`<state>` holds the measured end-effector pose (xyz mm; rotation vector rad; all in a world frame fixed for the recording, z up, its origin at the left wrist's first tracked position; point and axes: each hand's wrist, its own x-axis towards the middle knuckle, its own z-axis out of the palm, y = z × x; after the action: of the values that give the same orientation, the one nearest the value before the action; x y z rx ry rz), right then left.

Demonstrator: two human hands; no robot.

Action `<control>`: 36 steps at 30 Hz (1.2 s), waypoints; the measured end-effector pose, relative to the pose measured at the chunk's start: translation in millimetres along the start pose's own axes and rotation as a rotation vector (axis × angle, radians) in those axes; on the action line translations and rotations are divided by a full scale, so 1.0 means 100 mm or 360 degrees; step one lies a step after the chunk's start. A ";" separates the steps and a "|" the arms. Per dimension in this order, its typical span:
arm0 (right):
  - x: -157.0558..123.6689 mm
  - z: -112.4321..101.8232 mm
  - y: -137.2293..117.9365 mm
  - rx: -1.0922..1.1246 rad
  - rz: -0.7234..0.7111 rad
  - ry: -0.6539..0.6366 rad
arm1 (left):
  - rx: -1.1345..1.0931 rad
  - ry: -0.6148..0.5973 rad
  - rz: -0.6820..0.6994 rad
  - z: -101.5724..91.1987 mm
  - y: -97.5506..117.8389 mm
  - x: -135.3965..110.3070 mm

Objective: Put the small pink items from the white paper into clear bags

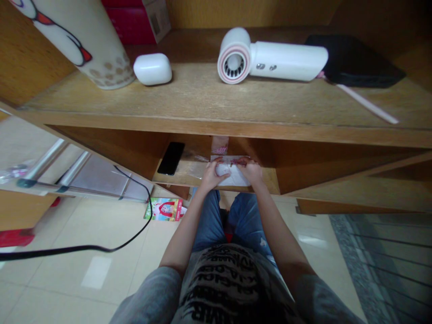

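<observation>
My left hand (212, 176) presses on a small white rounded object (222, 169) lying in a white paper or plastic packet (237, 177). My right hand (251, 171) pinches the packet's top edge near a thin reddish strip (235, 162). Both hands rest on the lower wooden shelf (175, 177). A clear plastic wrapper (197, 168) lies to the left of my left hand, and a pink-printed packet (220, 145) stands behind the hands. The white object is partly hidden by my fingers.
A black smartphone (171, 158) lies on the lower shelf. The upper shelf (202, 99) overhead holds a white hair dryer (263, 56), a white earbud case (152, 69), a patterned cylinder (84, 40) and a black pouch (354, 60). A black cable (114, 243) runs across the tiled floor.
</observation>
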<state>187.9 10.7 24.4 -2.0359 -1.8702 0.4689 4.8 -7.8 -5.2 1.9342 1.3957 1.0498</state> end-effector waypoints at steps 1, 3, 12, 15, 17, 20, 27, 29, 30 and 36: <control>0.00 0.01 -0.01 -0.0012 -0.0003 0.0006 | 0.0004 0.0002 0.0003 0.00 0.00 0.00; 0.01 0.01 -0.03 -0.0029 0.0000 0.0005 | 0.0004 0.0009 0.0009 0.00 0.00 0.00; 0.03 0.01 -0.06 -0.0018 0.0057 -0.0012 | -0.0005 -0.0008 -0.0029 -0.01 0.02 0.00; 0.02 0.00 -0.05 0.0051 0.0067 -0.0001 | -0.0001 -0.0003 -0.0022 -0.02 0.02 0.00; 0.00 0.00 -0.04 0.0120 0.0071 0.0002 | -0.0003 0.0003 -0.0016 -0.01 0.02 0.00; -0.05 0.04 -0.02 0.0224 0.0057 -0.0018 | -0.0013 0.0016 0.0002 -0.01 0.01 0.00; -0.13 0.21 -0.03 0.0589 -0.0063 -0.0078 | -0.0028 0.0027 0.0017 0.00 0.01 0.00; -0.14 0.24 -0.05 0.0669 -0.0090 -0.0092 | -0.0028 0.0034 0.0021 0.00 0.01 0.00; -0.14 0.25 -0.06 0.0693 -0.0101 -0.0105 | -0.0026 0.0036 0.0021 0.00 0.01 0.00; -0.11 0.24 0.00 0.0692 -0.0106 -0.0124 | -0.0028 0.0024 0.0020 0.00 0.01 -0.01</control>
<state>175.7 0.1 3.0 -1.6841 -1.6892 0.8625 4.6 -8.8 -4.9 1.9290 1.3797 1.0810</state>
